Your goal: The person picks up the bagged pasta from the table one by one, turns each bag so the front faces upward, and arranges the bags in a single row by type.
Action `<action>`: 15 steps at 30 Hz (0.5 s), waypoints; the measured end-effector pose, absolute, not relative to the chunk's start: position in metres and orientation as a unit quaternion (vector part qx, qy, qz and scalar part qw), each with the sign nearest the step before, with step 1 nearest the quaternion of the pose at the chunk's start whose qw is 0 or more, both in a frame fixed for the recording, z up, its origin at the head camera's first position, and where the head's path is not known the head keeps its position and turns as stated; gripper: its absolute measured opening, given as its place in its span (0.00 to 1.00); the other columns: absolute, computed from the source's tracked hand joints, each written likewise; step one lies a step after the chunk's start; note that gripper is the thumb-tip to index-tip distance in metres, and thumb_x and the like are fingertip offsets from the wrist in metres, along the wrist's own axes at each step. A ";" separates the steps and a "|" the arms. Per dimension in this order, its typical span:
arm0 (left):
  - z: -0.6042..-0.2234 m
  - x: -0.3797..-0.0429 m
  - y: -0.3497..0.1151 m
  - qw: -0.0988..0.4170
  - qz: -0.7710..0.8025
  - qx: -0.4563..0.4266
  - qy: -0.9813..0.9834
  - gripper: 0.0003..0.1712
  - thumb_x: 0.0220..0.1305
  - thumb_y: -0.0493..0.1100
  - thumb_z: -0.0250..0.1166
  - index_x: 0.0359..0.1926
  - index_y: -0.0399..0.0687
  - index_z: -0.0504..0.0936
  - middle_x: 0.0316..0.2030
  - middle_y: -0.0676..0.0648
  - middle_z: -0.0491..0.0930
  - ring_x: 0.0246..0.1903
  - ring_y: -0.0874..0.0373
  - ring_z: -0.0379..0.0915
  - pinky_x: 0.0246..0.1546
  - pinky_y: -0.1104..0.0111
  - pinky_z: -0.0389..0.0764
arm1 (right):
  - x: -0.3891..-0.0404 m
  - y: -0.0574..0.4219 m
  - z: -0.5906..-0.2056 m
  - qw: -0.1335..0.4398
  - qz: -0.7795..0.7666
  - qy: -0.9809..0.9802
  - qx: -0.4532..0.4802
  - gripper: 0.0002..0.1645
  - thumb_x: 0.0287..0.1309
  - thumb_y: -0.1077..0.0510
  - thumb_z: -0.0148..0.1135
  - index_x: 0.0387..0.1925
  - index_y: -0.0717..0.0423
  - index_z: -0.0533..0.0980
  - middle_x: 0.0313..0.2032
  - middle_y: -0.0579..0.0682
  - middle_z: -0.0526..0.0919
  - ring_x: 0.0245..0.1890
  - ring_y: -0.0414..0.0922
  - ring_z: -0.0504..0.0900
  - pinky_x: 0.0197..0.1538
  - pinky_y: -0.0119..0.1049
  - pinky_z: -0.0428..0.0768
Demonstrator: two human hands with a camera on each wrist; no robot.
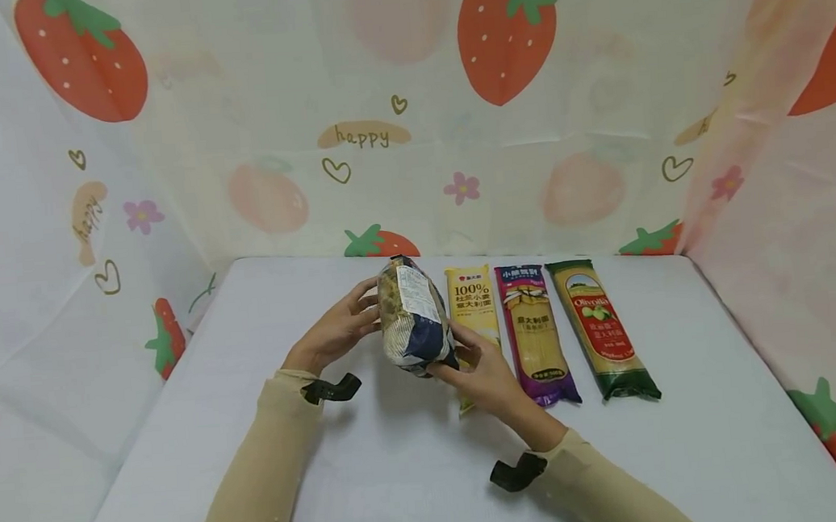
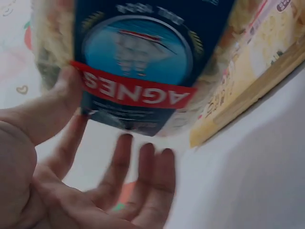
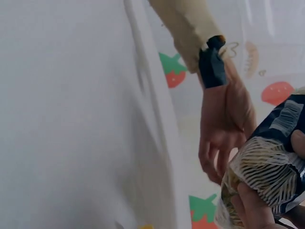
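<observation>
A bag of pasta (image 1: 414, 326) with a navy label is held tilted above the white table. My right hand (image 1: 490, 376) grips its lower right side; in the right wrist view, the fingers (image 3: 255, 205) and thumb lie on opposite sides of the bag. At the bag's left side is my left hand (image 1: 335, 330), its fingers spread and fairly straight. The left wrist view shows the left thumb (image 2: 70, 88) against the bag, near the red AGNES band (image 2: 138, 90); several fingertips stand apart from the wrapper.
Right of the bag, three long spaghetti packets lie in a row: a yellow one (image 1: 473, 301), a purple one (image 1: 535, 325) and a green-and-red one (image 1: 600, 325). Strawberry-printed cloth (image 1: 454, 145) walls the table (image 1: 376, 490) at the back and sides.
</observation>
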State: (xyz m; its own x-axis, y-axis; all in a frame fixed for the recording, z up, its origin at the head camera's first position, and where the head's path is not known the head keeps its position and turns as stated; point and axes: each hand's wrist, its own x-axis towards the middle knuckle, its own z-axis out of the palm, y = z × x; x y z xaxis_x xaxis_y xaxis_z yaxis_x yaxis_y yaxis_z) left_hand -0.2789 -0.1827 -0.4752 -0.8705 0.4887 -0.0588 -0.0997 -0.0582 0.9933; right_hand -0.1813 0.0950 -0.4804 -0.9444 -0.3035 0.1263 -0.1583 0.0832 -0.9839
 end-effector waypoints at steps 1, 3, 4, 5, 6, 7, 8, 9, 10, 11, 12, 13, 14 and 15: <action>-0.477 -0.279 -0.182 0.215 0.714 0.139 0.652 0.41 0.82 0.40 0.60 0.86 0.52 0.51 0.78 0.33 0.60 0.68 0.48 0.70 0.66 0.57 0.76 | -0.181 0.095 -0.481 0.056 -0.664 0.728 -0.161 0.49 0.64 0.66 0.76 0.82 0.54 0.65 0.77 0.58 0.69 0.71 0.59 0.76 0.67 0.46 0.81; -0.480 -0.278 -0.182 0.237 0.713 0.119 0.649 0.44 0.81 0.48 0.62 0.86 0.59 0.47 0.76 0.33 0.64 0.68 0.45 0.71 0.68 0.52 0.76 | -0.181 0.094 -0.482 0.059 -0.674 0.717 -0.167 0.48 0.65 0.67 0.75 0.81 0.55 0.65 0.77 0.59 0.70 0.72 0.60 0.75 0.67 0.41 0.80; -0.482 -0.277 -0.181 0.251 0.710 0.112 0.648 0.47 0.80 0.52 0.63 0.87 0.61 0.45 0.75 0.33 0.65 0.69 0.43 0.71 0.68 0.51 0.75 | -0.181 0.094 -0.482 0.063 -0.681 0.710 -0.169 0.48 0.65 0.67 0.75 0.81 0.56 0.65 0.77 0.60 0.70 0.73 0.60 0.74 0.67 0.39 0.80; -0.484 -0.277 -0.181 0.265 0.709 0.106 0.645 0.49 0.79 0.56 0.64 0.87 0.63 0.43 0.74 0.33 0.67 0.69 0.42 0.72 0.69 0.49 0.75 | -0.180 0.094 -0.482 0.067 -0.688 0.703 -0.169 0.47 0.65 0.68 0.74 0.81 0.57 0.64 0.77 0.60 0.70 0.73 0.60 0.74 0.66 0.37 0.80; -0.486 -0.276 -0.181 0.278 0.708 0.104 0.641 0.50 0.78 0.59 0.64 0.87 0.64 0.42 0.73 0.32 0.68 0.69 0.41 0.72 0.69 0.48 0.75 | -0.180 0.093 -0.482 0.070 -0.690 0.700 -0.169 0.47 0.65 0.68 0.74 0.81 0.58 0.64 0.77 0.61 0.69 0.74 0.60 0.73 0.66 0.35 0.80; -0.488 -0.276 -0.180 0.288 0.707 0.105 0.638 0.52 0.78 0.62 0.63 0.87 0.65 0.40 0.72 0.32 0.68 0.68 0.41 0.72 0.68 0.47 0.75 | -0.179 0.093 -0.481 0.074 -0.694 0.696 -0.171 0.47 0.66 0.68 0.74 0.82 0.58 0.63 0.77 0.61 0.69 0.75 0.60 0.72 0.65 0.34 0.80; -0.489 -0.275 -0.180 0.298 0.705 0.110 0.635 0.52 0.77 0.64 0.62 0.87 0.65 0.39 0.72 0.31 0.68 0.68 0.40 0.72 0.68 0.46 0.76 | -0.179 0.093 -0.481 0.076 -0.695 0.693 -0.174 0.47 0.66 0.68 0.73 0.82 0.58 0.63 0.77 0.62 0.68 0.75 0.60 0.72 0.66 0.34 0.80; -0.491 -0.275 -0.179 0.305 0.706 0.114 0.629 0.53 0.78 0.65 0.61 0.87 0.65 0.38 0.72 0.32 0.68 0.67 0.40 0.72 0.67 0.46 0.76 | -0.179 0.093 -0.481 0.078 -0.695 0.692 -0.178 0.47 0.66 0.68 0.73 0.82 0.58 0.63 0.77 0.62 0.68 0.75 0.60 0.71 0.67 0.34 0.79; -0.492 -0.274 -0.178 0.309 0.707 0.118 0.625 0.52 0.78 0.65 0.60 0.87 0.66 0.37 0.72 0.31 0.67 0.67 0.41 0.73 0.66 0.46 0.76 | -0.180 0.092 -0.481 0.080 -0.693 0.693 -0.182 0.47 0.66 0.68 0.73 0.82 0.58 0.62 0.77 0.62 0.68 0.76 0.60 0.70 0.68 0.35 0.79; -0.493 -0.274 -0.178 0.312 0.710 0.120 0.620 0.51 0.80 0.64 0.59 0.87 0.66 0.36 0.72 0.31 0.67 0.66 0.41 0.73 0.66 0.46 0.77 | -0.180 0.092 -0.481 0.079 -0.689 0.696 -0.186 0.47 0.67 0.67 0.73 0.82 0.59 0.62 0.78 0.62 0.67 0.76 0.60 0.70 0.69 0.37 0.78; -0.493 -0.274 -0.177 0.312 0.712 0.122 0.617 0.50 0.81 0.63 0.57 0.87 0.67 0.36 0.72 0.30 0.67 0.65 0.42 0.74 0.65 0.47 0.78 | -0.181 0.092 -0.482 0.079 -0.685 0.699 -0.191 0.47 0.67 0.67 0.73 0.82 0.58 0.62 0.78 0.61 0.67 0.76 0.60 0.70 0.71 0.39 0.76; -0.494 -0.273 -0.176 0.312 0.715 0.122 0.614 0.48 0.83 0.62 0.55 0.88 0.67 0.36 0.73 0.30 0.67 0.64 0.42 0.75 0.64 0.47 0.79 | -0.181 0.092 -0.482 0.078 -0.681 0.702 -0.195 0.47 0.68 0.67 0.72 0.82 0.58 0.62 0.78 0.61 0.68 0.76 0.60 0.70 0.72 0.41 0.75; -0.494 -0.273 -0.175 0.311 0.719 0.122 0.609 0.46 0.84 0.60 0.53 0.88 0.68 0.35 0.73 0.32 0.66 0.64 0.44 0.76 0.63 0.48 0.79 | -0.182 0.092 -0.483 0.076 -0.678 0.704 -0.198 0.47 0.67 0.67 0.72 0.82 0.58 0.62 0.78 0.61 0.68 0.76 0.59 0.70 0.74 0.44 0.74; -0.494 -0.273 -0.175 0.309 0.723 0.121 0.606 0.44 0.86 0.58 0.52 0.88 0.69 0.35 0.74 0.32 0.66 0.63 0.44 0.76 0.62 0.49 0.80 | -0.182 0.092 -0.483 0.075 -0.674 0.707 -0.202 0.47 0.68 0.67 0.72 0.82 0.58 0.62 0.77 0.61 0.68 0.77 0.59 0.69 0.75 0.47 0.72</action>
State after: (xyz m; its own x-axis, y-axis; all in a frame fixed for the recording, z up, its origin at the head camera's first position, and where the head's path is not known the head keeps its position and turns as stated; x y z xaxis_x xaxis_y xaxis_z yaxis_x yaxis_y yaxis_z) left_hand -0.2735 -0.1746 -0.4942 -0.7794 0.5938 -0.1999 -0.3011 -0.0751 0.9506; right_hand -0.1822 0.0924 -0.4830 -0.9075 -0.3856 0.1667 -0.1847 0.0098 -0.9828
